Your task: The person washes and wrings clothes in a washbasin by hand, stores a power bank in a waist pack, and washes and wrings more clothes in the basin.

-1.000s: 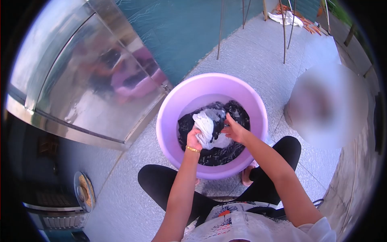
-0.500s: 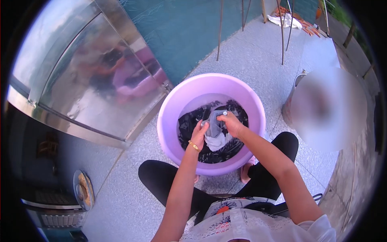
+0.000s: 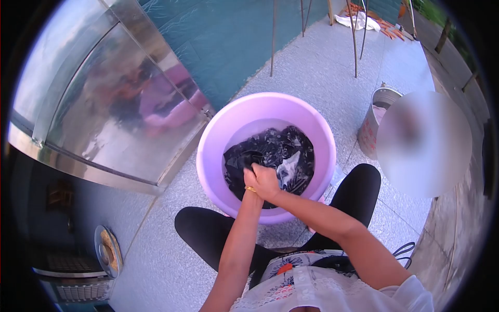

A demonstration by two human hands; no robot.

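Observation:
A lilac tub (image 3: 214, 140) stands between my legs, with water and dark wet clothes (image 3: 280, 139) in it. My left hand (image 3: 249, 179), a gold bracelet at its wrist, is closed on a bunched black cloth (image 3: 251, 157) at the tub's left side. Against it presses my right hand (image 3: 266, 182), also closed on the black cloth and partly covering the left. To the right of my hands, a whitish-grey cloth (image 3: 289, 167) lies on top of the dark clothes. The fingertips of both hands are partly hidden.
At the right stands a metal bucket (image 3: 368, 136) with something pale inside, partly behind a blurred area. A shiny metal door (image 3: 119, 104) is at the left. Thin poles (image 3: 355, 52) stand at the back near a white cloth (image 3: 358, 22). A round dish (image 3: 108, 251) sits at lower left.
The grey-white cloth has left my hands and lies in the tub. Both hands have moved down and left, coming together on the black cloth. The view has shifted slightly.

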